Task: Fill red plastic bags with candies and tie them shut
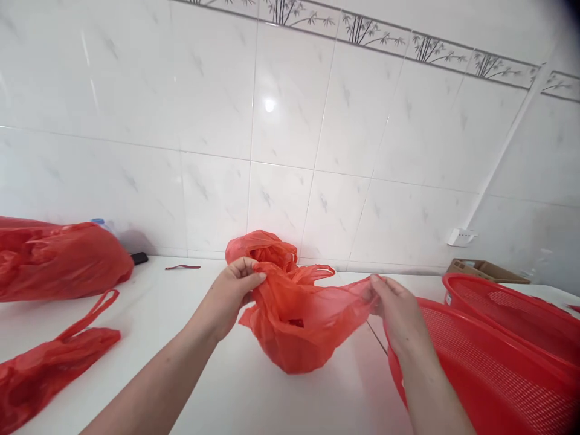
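A thin red plastic bag (299, 350) sits on the white table in front of me, its mouth stretched wide. My left hand (238, 287) pinches the bag's rim on the left side. On the other side, my right hand (396, 308) is closed on the right edge and pulls it outward. Something dark red shows low inside the bag, too small to make out. Just behind it, against the wall, rests another crumpled red plastic bag (260, 243) with a loop handle.
Red perforated baskets (480, 344) stand at the right, with a cardboard box (489, 270) behind. A bulging red bag (67, 260) and a flatter one (58, 368) lie at the left. A black phone-like object (139, 258) and a red strip (182, 267) lie near the tiled wall.
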Demonstrator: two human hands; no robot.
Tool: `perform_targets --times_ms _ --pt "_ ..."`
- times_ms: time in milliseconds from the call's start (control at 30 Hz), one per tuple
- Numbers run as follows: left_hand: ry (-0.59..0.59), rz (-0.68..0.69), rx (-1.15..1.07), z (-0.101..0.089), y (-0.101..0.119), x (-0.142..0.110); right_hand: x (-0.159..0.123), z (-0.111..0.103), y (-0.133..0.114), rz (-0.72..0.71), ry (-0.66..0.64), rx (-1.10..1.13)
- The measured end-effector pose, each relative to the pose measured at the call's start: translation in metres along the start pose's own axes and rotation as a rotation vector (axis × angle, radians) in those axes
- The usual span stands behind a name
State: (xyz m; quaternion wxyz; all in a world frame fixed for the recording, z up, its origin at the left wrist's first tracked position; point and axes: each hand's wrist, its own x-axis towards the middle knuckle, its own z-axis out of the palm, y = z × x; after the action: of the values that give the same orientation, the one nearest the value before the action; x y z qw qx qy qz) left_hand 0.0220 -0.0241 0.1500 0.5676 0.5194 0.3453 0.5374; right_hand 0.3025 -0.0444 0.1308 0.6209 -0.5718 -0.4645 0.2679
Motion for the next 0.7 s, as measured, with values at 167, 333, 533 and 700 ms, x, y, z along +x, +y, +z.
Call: perform_targets --times_ms 167,333,533,700 --pt "-0.021 0.044 0.111 -0.005 0.029 0.0 0.005 0.005 -0.02 -0.066 0.081 0.167" --pt "0.135 0.128 0.443 -0.02 0.036 -0.006 0.011 0.022 -0.005 -0.124 0.224 0.362" --pt "0.428 0.211 0.693 -0.03 0.033 -0.013 0.01 0.031 -0.005 -0.045 0.039 0.704" --pt "0.216 0.215 0.286 -0.019 0.033 -0.019 -0.007 0.038 -0.021 -0.006 -0.079 0.768"
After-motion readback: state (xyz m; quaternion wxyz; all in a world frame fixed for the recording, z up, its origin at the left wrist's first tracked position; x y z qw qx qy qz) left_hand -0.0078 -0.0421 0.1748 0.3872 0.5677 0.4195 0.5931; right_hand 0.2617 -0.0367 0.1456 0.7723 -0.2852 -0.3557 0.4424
